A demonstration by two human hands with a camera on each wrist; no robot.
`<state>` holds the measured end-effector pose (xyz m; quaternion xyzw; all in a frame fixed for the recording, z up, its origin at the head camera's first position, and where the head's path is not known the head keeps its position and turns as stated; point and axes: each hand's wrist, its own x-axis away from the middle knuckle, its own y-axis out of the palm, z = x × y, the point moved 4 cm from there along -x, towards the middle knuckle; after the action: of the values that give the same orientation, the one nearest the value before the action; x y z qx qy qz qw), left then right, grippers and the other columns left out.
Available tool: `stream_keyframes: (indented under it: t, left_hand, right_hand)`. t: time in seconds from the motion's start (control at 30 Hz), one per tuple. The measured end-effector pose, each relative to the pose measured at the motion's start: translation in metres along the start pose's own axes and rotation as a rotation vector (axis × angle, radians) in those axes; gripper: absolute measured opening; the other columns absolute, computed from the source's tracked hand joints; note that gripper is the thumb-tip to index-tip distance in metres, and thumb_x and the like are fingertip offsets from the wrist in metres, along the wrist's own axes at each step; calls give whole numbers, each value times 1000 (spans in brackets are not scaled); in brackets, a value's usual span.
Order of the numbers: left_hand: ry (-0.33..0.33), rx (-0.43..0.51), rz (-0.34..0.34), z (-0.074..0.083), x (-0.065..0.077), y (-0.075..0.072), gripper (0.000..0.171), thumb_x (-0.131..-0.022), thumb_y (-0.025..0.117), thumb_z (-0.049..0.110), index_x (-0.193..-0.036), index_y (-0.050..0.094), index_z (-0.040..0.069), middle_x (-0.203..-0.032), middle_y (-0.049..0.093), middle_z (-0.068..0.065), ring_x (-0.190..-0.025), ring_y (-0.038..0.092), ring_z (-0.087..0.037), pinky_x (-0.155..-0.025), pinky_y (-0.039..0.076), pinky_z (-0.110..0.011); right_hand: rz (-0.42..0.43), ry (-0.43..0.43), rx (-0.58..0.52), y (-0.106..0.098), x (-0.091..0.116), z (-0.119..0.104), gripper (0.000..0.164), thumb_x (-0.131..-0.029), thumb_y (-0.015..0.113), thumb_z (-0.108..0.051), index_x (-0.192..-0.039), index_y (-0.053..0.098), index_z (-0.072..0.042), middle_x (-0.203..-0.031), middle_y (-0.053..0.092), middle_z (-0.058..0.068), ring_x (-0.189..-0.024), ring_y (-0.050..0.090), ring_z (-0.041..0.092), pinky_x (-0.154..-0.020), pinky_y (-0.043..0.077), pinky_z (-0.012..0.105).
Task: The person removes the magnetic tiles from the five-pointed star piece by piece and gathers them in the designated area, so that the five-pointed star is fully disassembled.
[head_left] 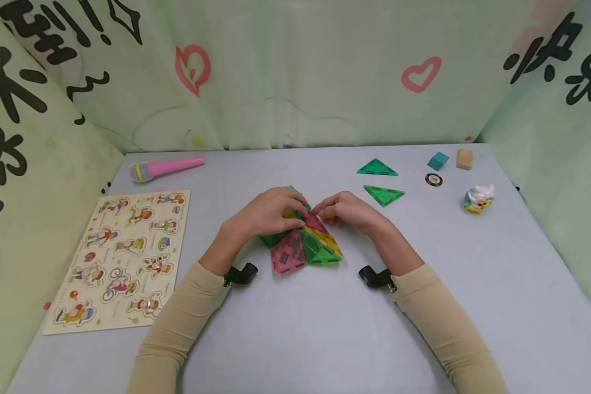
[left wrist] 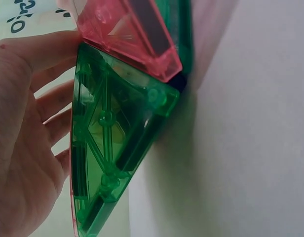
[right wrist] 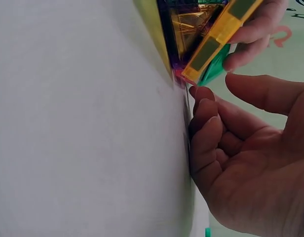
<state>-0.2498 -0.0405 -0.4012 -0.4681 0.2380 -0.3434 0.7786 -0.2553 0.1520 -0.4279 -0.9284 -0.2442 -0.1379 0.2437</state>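
Several see-through magnetic tiles join into a raised, pointed shape at mid-table, with a pink tile [head_left: 289, 253], a green tile [head_left: 319, 249] and a yellow tile [head_left: 329, 239] showing. My left hand [head_left: 271, 212] holds its left side and top; in the left wrist view the thumb meets the corner between green and pink tiles, fingers lying behind. From the right, my right hand [head_left: 347, 210] has thumb and bent fingers at a low corner. The right wrist view shows those fingertips by an orange tile [right wrist: 216, 42]. Their exact contact is partly hidden.
Two loose green triangle tiles [head_left: 384, 195] lie behind my right hand. Farther right are a teal block [head_left: 438, 161], a wooden block [head_left: 464, 158], a round chip [head_left: 434, 179] and a small figurine [head_left: 479, 199]. A picture board [head_left: 123, 257] and a toy microphone [head_left: 167, 167] are left.
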Motion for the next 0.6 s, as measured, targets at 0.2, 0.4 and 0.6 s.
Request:
stream_keyframes:
  t: [0.2, 0.4, 0.6]
  left_hand:
    - [7, 24, -4, -2, 0, 0, 21, -93, 69, 36, -107, 77, 22, -127, 65, 2, -124, 55, -16, -112, 40, -40]
    - [17, 8, 12, -1, 0, 0, 21, -93, 69, 37, -106, 77, 23, -125, 67, 2, -121, 57, -16, -113, 39, -40]
    - [32, -39, 36, -1, -1, 1, 23, -93, 69, 40, -106, 77, 24, -120, 69, 7, -116, 60, -13, -107, 44, -38]
  right_hand:
    - [-7, 22, -34, -3, 0, 0, 31, -98, 55, -18, -120, 71, -4, -83, 61, 4, -74, 52, 19, -67, 46, 28]
    - [-13, 26, -50, -4, -2, 2, 31, -98, 56, -21, -120, 71, -6, -83, 63, 4, -73, 54, 17, -66, 47, 27]
    - [-26, 27, -77, -4, -3, 2, 31, -98, 55, -19, -122, 70, -5, -82, 63, 3, -69, 54, 15, -61, 48, 25]
